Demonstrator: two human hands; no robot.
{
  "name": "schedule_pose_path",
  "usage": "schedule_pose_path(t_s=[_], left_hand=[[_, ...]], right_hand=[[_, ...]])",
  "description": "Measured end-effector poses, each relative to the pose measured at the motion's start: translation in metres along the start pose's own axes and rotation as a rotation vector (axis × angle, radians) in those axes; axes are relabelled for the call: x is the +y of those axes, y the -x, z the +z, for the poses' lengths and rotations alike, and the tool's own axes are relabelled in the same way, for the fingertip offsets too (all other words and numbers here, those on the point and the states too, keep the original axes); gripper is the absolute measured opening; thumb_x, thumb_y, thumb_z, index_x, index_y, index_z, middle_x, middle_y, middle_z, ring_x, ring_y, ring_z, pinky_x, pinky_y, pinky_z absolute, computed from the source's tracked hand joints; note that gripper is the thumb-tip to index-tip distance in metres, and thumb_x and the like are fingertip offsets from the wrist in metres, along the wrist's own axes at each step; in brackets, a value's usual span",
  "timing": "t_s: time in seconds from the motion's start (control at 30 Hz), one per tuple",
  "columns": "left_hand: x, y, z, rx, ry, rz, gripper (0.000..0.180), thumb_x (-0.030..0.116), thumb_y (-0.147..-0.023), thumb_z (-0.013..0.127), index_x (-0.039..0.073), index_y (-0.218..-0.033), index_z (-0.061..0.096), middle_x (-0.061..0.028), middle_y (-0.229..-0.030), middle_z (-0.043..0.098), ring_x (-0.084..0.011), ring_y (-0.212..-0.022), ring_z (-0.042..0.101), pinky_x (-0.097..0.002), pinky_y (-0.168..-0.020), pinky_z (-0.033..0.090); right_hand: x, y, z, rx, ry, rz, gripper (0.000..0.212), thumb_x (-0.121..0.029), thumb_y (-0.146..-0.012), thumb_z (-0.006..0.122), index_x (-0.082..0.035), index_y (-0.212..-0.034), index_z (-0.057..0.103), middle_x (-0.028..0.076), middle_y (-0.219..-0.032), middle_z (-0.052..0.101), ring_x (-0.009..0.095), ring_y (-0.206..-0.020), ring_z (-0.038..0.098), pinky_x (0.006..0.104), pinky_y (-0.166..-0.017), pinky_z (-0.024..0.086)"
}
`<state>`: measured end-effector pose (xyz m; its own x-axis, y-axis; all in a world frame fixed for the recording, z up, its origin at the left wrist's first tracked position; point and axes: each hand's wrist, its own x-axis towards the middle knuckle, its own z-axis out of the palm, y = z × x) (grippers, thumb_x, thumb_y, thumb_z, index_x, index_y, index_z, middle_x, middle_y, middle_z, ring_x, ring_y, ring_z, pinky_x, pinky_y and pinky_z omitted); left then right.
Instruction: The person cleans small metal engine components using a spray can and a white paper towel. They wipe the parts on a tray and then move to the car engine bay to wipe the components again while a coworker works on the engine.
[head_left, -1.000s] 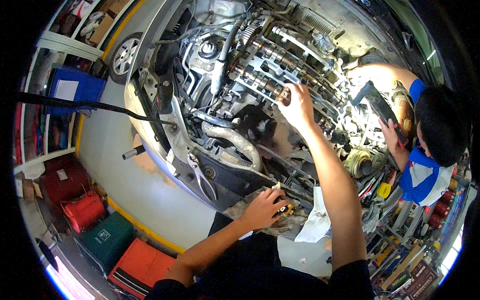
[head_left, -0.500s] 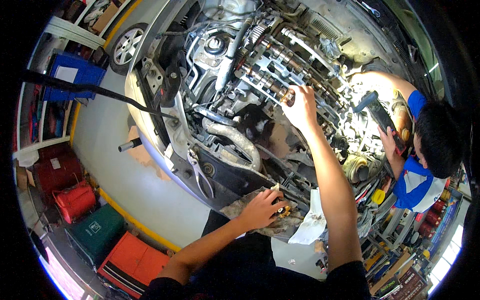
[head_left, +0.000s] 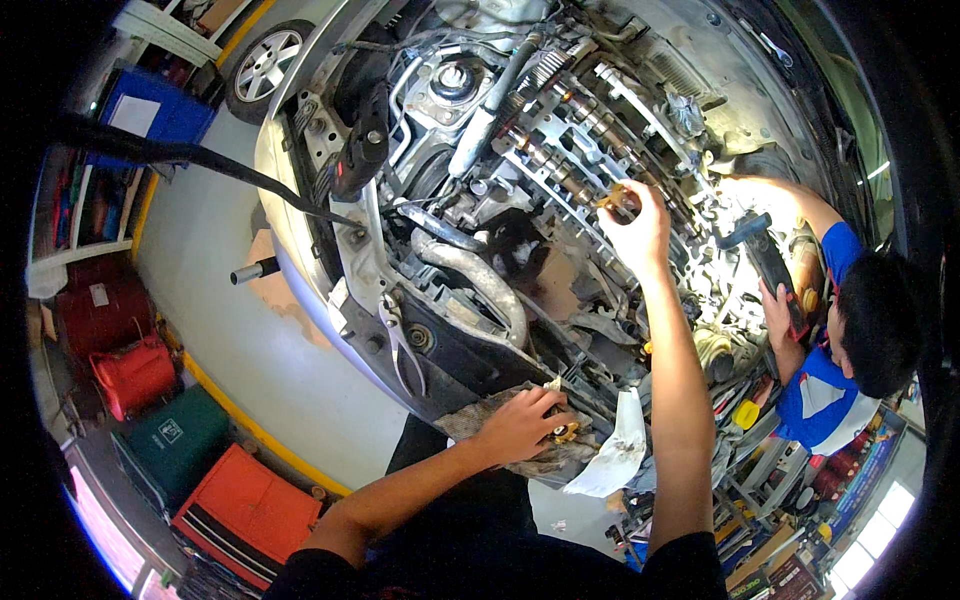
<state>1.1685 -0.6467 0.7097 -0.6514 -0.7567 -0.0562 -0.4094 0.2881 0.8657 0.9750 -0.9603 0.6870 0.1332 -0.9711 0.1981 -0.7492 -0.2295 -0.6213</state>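
Note:
Pinched in my right hand (head_left: 640, 228) is a small golden-brown metal piece that looks like a camshaft bearing cap (head_left: 616, 198). It is just above the opened engine, close to the nearer camshaft (head_left: 545, 160); a second camshaft (head_left: 610, 122) lies parallel beyond. Down at the car's front edge, my left hand (head_left: 522, 425) curls its fingers over similar golden metal caps (head_left: 566, 433), which sit on a dirty rag (head_left: 470, 418). The fingers partly hide these caps. A stained white paper (head_left: 615, 450) lies to the right of the rag.
Pliers (head_left: 401, 345) rest on the front panel. On the right, a co-worker (head_left: 850, 340) leans in and holds a dark work lamp (head_left: 770, 262). A black rod (head_left: 200, 165) crosses at left. Hoses (head_left: 480, 280) run in front of the engine.
My right hand has lifted slightly off the near camshaft and shifted right with the cap, turning it. My left hand stays on the rag. The view has shifted a little.

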Motion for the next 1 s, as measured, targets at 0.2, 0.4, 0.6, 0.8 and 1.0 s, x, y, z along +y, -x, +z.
schedule_pose_path(t_s=[0.2,0.4,0.6,0.8,1.0], left_hand=[[0.001,-0.001,-0.005,-0.003,0.012,-0.003,0.057,0.022,-0.084,0.085,0.018,-0.138,0.064,-0.0122,-0.14,0.057,-0.0344,-0.13,0.054,-0.0476,-0.105,0.048],[0.001,0.0,-0.007,-0.03,0.009,-0.006,0.059,0.022,-0.086,0.084,0.019,-0.141,0.064,-0.0123,-0.141,0.056,-0.0346,-0.129,0.055,-0.0464,-0.104,0.048],[0.002,-0.001,-0.006,-0.026,-0.005,-0.006,0.059,0.023,-0.085,0.084,0.02,-0.141,0.064,-0.0122,-0.141,0.056,-0.0344,-0.127,0.056,-0.0461,-0.102,0.049],[-0.002,0.0,-0.004,-0.005,0.012,0.01,0.059,0.024,-0.085,0.084,0.02,-0.14,0.064,-0.0119,-0.14,0.057,-0.0338,-0.127,0.056,-0.0467,-0.102,0.049],[-0.001,0.0,-0.005,-0.018,0.013,-0.004,0.058,0.023,-0.085,0.084,0.02,-0.14,0.064,-0.0111,-0.138,0.057,-0.0334,-0.127,0.055,-0.0464,-0.103,0.048]], right_hand=[[-0.004,-0.004,-0.004,-0.192,-0.078,0.076,0.06,-0.01,-0.08,0.092,-0.003,-0.136,0.071,0.013,-0.124,0.078,0.023,-0.115,0.075,0.0372,-0.104,0.057],[-0.006,-0.001,-0.003,-0.187,-0.06,0.098,0.06,-0.009,-0.077,0.095,-0.003,-0.131,0.072,0.015,-0.122,0.078,0.027,-0.113,0.076,0.0387,-0.101,0.059],[0.008,0.006,-0.008,-0.165,-0.295,0.168,0.057,-0.001,-0.08,0.088,-0.003,-0.134,0.068,0.011,-0.125,0.077,0.021,-0.112,0.074,0.0352,-0.103,0.058],[-0.001,0.011,-0.019,-0.214,-0.638,0.23,0.061,0.013,-0.083,0.08,0.002,-0.139,0.061,0.013,-0.137,0.07,0.018,-0.117,0.072,0.0335,-0.104,0.058],[-0.002,0.015,-0.026,-0.281,-0.813,0.338,0.063,0.017,-0.085,0.078,0.003,-0.143,0.059,0.015,-0.146,0.066,0.019,-0.123,0.069,0.0333,-0.105,0.059]])
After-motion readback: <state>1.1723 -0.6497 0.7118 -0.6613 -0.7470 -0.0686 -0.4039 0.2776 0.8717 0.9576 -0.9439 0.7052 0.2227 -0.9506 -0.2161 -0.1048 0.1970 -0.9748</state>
